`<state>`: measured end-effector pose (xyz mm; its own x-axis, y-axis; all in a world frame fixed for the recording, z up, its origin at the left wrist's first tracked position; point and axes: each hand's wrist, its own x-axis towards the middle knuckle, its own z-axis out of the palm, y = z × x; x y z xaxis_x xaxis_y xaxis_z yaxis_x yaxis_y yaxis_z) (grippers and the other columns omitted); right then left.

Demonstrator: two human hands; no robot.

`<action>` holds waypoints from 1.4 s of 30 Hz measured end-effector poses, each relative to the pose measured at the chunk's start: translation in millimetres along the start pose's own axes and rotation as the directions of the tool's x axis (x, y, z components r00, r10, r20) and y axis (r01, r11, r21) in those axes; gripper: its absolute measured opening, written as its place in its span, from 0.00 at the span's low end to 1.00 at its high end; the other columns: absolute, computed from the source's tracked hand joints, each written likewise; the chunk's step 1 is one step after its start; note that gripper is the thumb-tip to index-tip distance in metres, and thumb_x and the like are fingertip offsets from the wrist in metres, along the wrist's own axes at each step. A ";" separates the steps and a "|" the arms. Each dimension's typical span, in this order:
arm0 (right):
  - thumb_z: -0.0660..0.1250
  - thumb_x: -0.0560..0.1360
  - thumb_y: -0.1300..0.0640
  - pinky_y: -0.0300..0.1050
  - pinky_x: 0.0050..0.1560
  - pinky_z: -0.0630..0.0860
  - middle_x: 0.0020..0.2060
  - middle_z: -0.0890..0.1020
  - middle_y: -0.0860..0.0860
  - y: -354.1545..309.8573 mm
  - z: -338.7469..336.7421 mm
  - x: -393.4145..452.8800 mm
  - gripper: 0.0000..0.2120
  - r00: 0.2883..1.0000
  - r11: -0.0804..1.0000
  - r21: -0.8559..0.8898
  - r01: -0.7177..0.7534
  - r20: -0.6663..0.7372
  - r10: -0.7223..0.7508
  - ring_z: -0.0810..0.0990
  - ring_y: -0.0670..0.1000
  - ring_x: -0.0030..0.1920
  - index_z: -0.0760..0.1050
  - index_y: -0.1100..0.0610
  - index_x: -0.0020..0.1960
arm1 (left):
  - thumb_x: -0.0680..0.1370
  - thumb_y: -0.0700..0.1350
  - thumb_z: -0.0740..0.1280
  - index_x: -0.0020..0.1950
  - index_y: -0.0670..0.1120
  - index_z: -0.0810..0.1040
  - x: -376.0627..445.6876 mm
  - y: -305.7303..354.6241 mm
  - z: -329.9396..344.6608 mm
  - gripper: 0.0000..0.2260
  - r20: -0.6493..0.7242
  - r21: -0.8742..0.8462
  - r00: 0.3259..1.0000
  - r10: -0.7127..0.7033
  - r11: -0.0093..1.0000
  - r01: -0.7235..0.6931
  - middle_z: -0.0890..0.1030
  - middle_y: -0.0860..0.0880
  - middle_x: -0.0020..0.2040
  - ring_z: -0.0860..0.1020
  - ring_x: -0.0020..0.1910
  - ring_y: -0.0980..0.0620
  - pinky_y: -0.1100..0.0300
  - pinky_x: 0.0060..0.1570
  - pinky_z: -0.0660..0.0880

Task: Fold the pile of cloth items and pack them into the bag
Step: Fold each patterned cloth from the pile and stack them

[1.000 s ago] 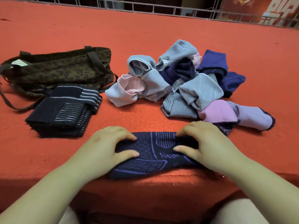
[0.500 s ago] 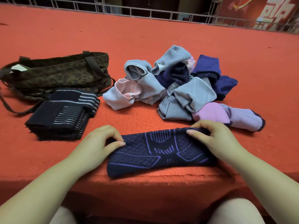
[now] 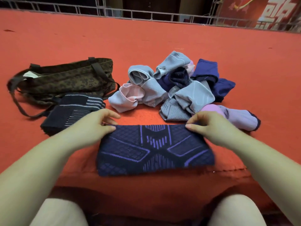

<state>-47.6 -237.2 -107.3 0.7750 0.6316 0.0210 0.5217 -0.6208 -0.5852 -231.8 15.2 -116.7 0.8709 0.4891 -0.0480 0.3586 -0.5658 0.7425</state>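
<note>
A dark navy cloth with purple line pattern (image 3: 154, 149) lies flat at the near edge of the red surface. My left hand (image 3: 96, 124) pinches its far left corner. My right hand (image 3: 210, 126) pinches its far right corner. Behind it sits a pile of loose cloth items (image 3: 175, 88) in grey, pink, lilac and blue. A stack of folded dark striped cloths (image 3: 73, 111) lies to the left. The camouflage bag (image 3: 65, 80) rests on its side at the far left, straps trailing.
The red carpeted surface (image 3: 162, 39) stretches far back to a white metal railing (image 3: 146, 13). Its front edge drops off just below the navy cloth. My knees show at the bottom of the view.
My hands moved from the middle of the navy cloth out to its far corners, and the cloth now lies spread wider and flatter. The view tilted downward.
</note>
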 end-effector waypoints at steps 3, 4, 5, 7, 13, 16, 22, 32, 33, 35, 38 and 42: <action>0.68 0.75 0.52 0.39 0.58 0.67 0.57 0.80 0.49 -6.7 32.8 -11.2 0.15 0.982 0.971 -0.198 0.135 -0.101 -0.157 0.77 0.50 0.58 0.76 0.53 0.60 | 0.75 0.38 0.66 0.63 0.47 0.76 -5.3 -8.2 33.0 0.17 -0.167 0.435 0.966 0.196 0.894 -0.106 0.75 0.46 0.64 0.72 0.65 0.45 0.51 0.67 0.66; 0.67 0.76 0.49 0.40 0.60 0.66 0.59 0.79 0.49 -13.0 44.0 -17.8 0.16 0.967 0.956 -0.197 0.216 -0.091 -0.237 0.76 0.50 0.60 0.75 0.52 0.62 | 0.75 0.40 0.64 0.63 0.46 0.76 -8.5 -7.8 46.5 0.17 -0.156 0.463 0.948 0.276 0.869 -0.176 0.75 0.45 0.65 0.72 0.66 0.44 0.51 0.69 0.64; 0.63 0.76 0.46 0.41 0.63 0.65 0.61 0.78 0.49 -19.5 56.2 -23.8 0.19 0.953 0.939 -0.184 0.292 -0.032 -0.302 0.74 0.51 0.62 0.74 0.52 0.63 | 0.75 0.45 0.61 0.64 0.46 0.77 -14.3 -2.8 60.0 0.18 -0.121 0.479 0.932 0.342 0.842 -0.247 0.75 0.44 0.66 0.72 0.66 0.43 0.49 0.68 0.64; 0.51 0.74 0.36 0.42 0.70 0.59 0.68 0.72 0.51 -28.9 81.5 -32.7 0.31 0.925 0.911 -0.171 0.375 0.143 -0.353 0.67 0.50 0.70 0.69 0.52 0.69 | 0.74 0.56 0.48 0.69 0.47 0.72 -21.3 3.1 81.2 0.29 0.034 0.556 0.927 0.374 0.763 -0.329 0.69 0.44 0.72 0.68 0.71 0.44 0.47 0.70 0.60; 0.23 0.53 0.20 0.45 0.73 0.36 0.77 0.40 0.48 -1.9 94.4 -41.6 0.57 0.973 0.898 -0.397 0.190 0.198 -0.119 0.38 0.46 0.76 0.42 0.44 0.77 | 0.55 0.76 0.20 0.77 0.55 0.41 -30.5 -39.8 69.0 0.54 0.138 0.620 0.976 0.168 0.754 -0.217 0.39 0.57 0.76 0.38 0.75 0.58 0.60 0.71 0.37; 0.18 0.51 0.22 0.44 0.72 0.35 0.77 0.40 0.49 7.5 87.5 -45.1 0.60 0.984 0.888 -0.437 0.142 0.163 -0.077 0.39 0.46 0.76 0.41 0.46 0.77 | 0.62 0.77 0.26 0.76 0.52 0.44 -40.6 -62.5 55.5 0.48 0.068 0.552 0.967 0.245 0.798 -0.241 0.43 0.58 0.74 0.41 0.74 0.59 0.63 0.71 0.37; 0.32 0.66 0.23 0.41 0.73 0.37 0.76 0.56 0.48 -23.4 105.3 -59.7 0.49 0.936 0.916 -0.214 0.338 0.176 -0.304 0.49 0.44 0.76 0.60 0.49 0.75 | 0.71 0.70 0.62 0.66 0.56 0.73 -66.4 -91.5 43.3 0.28 -0.027 0.229 0.895 0.445 0.874 -0.428 0.71 0.58 0.69 0.62 0.72 0.62 0.63 0.73 0.51; 0.63 0.69 0.40 0.49 0.54 0.78 0.48 0.83 0.46 -82.8 157.6 -62.3 0.15 0.910 0.906 0.090 0.413 -0.082 -0.407 0.81 0.51 0.51 0.76 0.50 0.46 | 0.74 0.61 0.63 0.49 0.58 0.80 -67.2 -65.7 33.0 0.11 -0.203 0.033 0.887 0.414 0.908 -0.417 0.80 0.65 0.54 0.73 0.60 0.68 0.72 0.67 0.57; 0.65 0.70 0.42 0.47 0.49 0.77 0.45 0.83 0.45 -84.2 154.6 -62.8 0.12 0.930 0.913 0.177 0.368 -0.091 -0.357 0.81 0.49 0.47 0.74 0.50 0.44 | 0.74 0.59 0.64 0.48 0.57 0.78 -65.3 -56.8 32.7 0.09 -0.200 0.010 0.883 0.424 0.902 -0.431 0.80 0.62 0.53 0.75 0.58 0.67 0.72 0.66 0.59; 0.70 0.72 0.48 0.40 0.42 0.74 0.38 0.81 0.41 -84.3 147.2 -65.3 0.09 0.967 0.881 0.401 0.252 -0.076 -0.242 0.78 0.42 0.38 0.73 0.52 0.41 | 0.72 0.60 0.65 0.48 0.59 0.77 -60.9 -42.9 30.2 0.09 -0.189 -0.003 0.874 0.448 0.890 -0.457 0.81 0.60 0.51 0.77 0.56 0.65 0.72 0.63 0.63; 0.72 0.72 0.54 0.37 0.39 0.70 0.32 0.79 0.44 -78.6 133.2 -72.0 0.10 0.997 0.642 0.763 0.069 -0.025 -0.077 0.74 0.42 0.35 0.74 0.57 0.40 | 0.66 0.58 0.70 0.49 0.57 0.77 -50.2 -36.5 25.4 0.14 -0.177 -0.114 0.909 0.377 0.910 -0.399 0.81 0.58 0.49 0.78 0.51 0.63 0.71 0.55 0.69; 0.68 0.71 0.54 0.44 0.58 0.75 0.50 0.84 0.53 -64.7 123.2 -81.0 0.15 0.999 0.320 0.947 -0.039 0.032 0.028 0.81 0.50 0.54 0.77 0.60 0.54 | 0.68 0.44 0.74 0.48 0.47 0.79 -33.2 -22.9 42.1 0.11 -0.106 -0.497 0.963 0.247 0.826 -0.266 0.84 0.59 0.44 0.79 0.45 0.64 0.72 0.47 0.72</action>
<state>-188.0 -191.0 -171.1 0.7772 0.6289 -0.0212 -0.2008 0.2161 -0.9555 -254.9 -16.0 -160.2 0.8920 0.4017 0.2074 -0.1022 -0.2678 0.9581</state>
